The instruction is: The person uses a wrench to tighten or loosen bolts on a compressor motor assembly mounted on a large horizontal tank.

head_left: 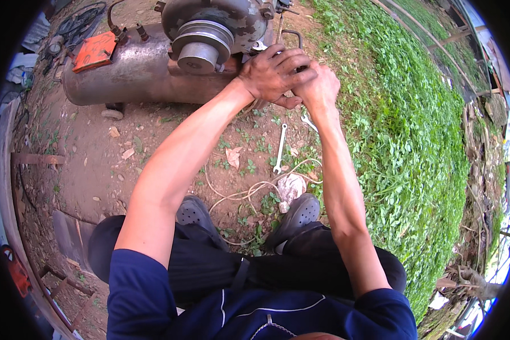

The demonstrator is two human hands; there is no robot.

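Fingers [292, 60] of L hand [271, 78] are half-curled, slightly spread, over R hand [318, 86]; R fingers mostly hidden, so can't tell how tight either grip is or what's held. Wrench end [259, 46] pokes out just past L hand, nr machine casing [224, 16] w/ grey pulley [200, 48] left of fingers. Tank [124, 82] runs further left, orange piece [96, 52] on top. Below fingers, on dirt: part-hidden wrench [308, 121], 2nd wrench [280, 148], then cord [245, 195] & plastic bag [290, 187]. Grass [405, 130] off right.
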